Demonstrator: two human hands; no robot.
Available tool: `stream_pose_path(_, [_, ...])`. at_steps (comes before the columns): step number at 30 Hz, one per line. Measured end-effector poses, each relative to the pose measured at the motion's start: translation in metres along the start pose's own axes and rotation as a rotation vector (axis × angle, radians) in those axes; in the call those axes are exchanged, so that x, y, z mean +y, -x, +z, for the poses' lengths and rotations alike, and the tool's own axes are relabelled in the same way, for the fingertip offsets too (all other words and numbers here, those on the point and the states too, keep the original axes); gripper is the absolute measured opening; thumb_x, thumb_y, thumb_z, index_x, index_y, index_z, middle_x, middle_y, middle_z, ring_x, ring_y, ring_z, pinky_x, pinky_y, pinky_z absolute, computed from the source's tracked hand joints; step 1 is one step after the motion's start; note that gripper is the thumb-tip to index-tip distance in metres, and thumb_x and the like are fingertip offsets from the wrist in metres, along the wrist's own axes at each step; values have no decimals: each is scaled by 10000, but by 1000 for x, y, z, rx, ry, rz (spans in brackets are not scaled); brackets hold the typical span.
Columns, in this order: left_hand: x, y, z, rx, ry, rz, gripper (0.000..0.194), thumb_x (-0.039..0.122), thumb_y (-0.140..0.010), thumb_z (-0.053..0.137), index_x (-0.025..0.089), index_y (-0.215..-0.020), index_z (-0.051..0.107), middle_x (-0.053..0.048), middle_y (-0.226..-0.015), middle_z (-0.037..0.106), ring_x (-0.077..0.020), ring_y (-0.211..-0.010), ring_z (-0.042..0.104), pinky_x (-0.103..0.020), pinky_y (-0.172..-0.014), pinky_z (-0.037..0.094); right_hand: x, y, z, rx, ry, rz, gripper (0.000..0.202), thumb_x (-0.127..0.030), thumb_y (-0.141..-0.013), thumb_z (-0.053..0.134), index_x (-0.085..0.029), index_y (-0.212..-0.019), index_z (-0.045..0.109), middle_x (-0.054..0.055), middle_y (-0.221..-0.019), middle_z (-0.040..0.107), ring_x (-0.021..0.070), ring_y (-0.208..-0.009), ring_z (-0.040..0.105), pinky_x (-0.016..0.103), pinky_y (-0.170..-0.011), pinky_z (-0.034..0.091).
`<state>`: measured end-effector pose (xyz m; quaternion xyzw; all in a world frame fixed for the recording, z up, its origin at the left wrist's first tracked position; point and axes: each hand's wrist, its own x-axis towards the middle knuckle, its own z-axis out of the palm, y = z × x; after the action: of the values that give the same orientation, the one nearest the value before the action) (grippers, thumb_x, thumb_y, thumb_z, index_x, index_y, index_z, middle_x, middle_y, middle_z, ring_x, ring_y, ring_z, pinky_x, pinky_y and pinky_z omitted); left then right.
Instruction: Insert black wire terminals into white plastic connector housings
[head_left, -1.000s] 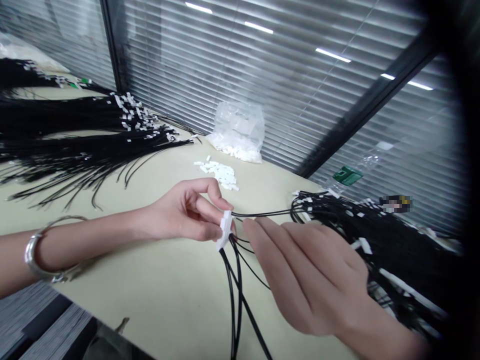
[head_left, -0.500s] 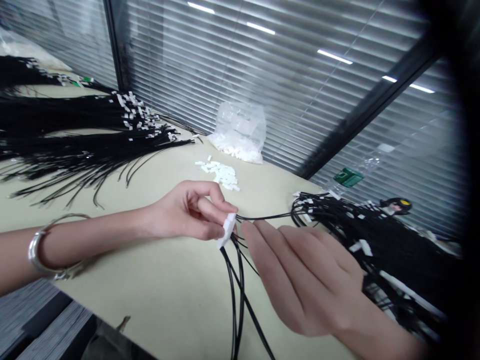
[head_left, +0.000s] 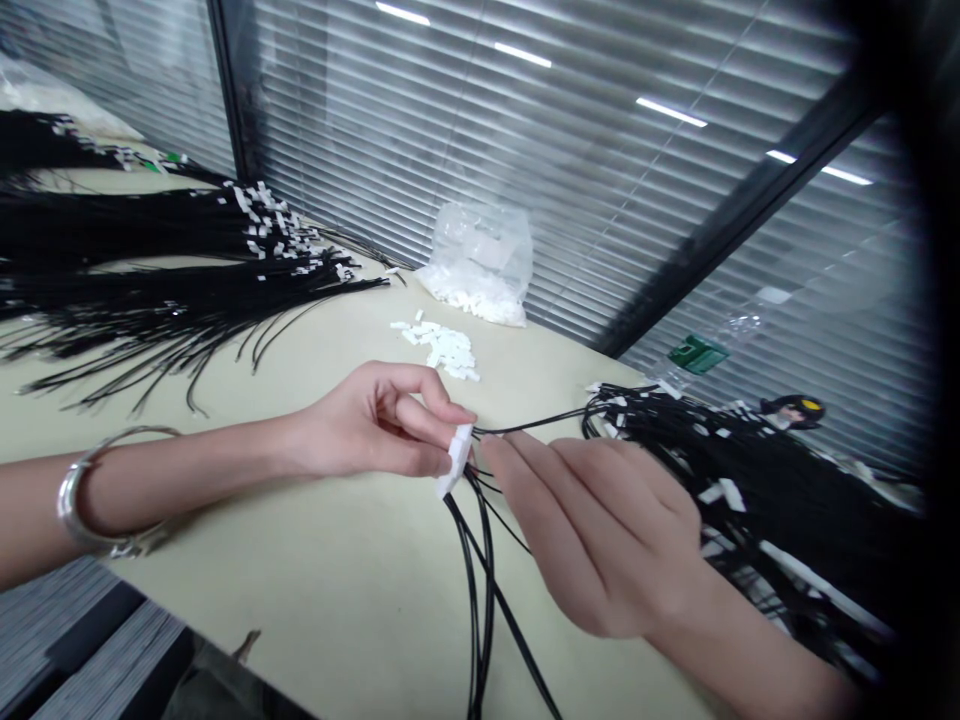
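Above the table (head_left: 360, 580), your left hand (head_left: 382, 420) is pinching a white connector (head_left: 456, 462). Your bunched right hand (head_left: 607, 530), its grip hidden, is seemingly seating black wires (head_left: 490, 570); pushing further is likely requiring alignment.

Left fingers (head_left: 409, 458) pinch a white connector (head_left: 455, 462) trailing black wires (head_left: 490, 580).

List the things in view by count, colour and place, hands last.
table: one, cream, foreground
connector: one, white, centre
wires: several, black, running from connector
loose pieces: many, white, beyond connector
bag: one, clear, far table edge
wire bundles: several, black, white-tipped, left
wire pile: one, black with white pieces, right
bottle: one, clear, green label, right
small object: one, black and yellow, far right
blinds: count unclear, grey, background
bracelet: one, silver, left wrist
left hand: one, bare, gripping connector
right hand: one, bare, beside connector
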<state>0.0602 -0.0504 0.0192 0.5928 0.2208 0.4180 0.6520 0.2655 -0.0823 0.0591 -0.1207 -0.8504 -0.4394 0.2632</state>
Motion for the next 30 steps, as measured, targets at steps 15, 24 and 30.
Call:
stream_pose_path(15, [1, -3, -12, -185, 229, -26, 253, 19, -722, 639, 202, -881, 568, -4, -741, 751, -161, -725, 684, -315, -696, 504, 44, 17, 14, -80, -61, 606, 179, -311, -814, 596, -195, -940, 543, -30, -572, 504, 100, -499, 472, 238, -470, 339])
stream_pose_path(24, [0, -5, -19, -220, 357, -38, 250, 53, -710, 657, 232, -858, 561, 31, -618, 707, -132, -687, 650, -249, -636, 467, 83, 24, 10, -123, -323, 864, 259, -421, -741, 657, -188, -811, 568, -31, -488, 470, 66, -431, 387, 211, -433, 331])
stream_pose_path(30, [-3, -11, -18, 137, 14, 11, 230, 50, -750, 627, 208, -866, 508, 2, -724, 750, -150, -754, 692, -303, -765, 495, 93, 30, 5, -369, -401, 732, 421, -453, -735, 649, -281, -1103, 539, 24, -1007, 614, 198, -814, 576, 307, -640, 453])
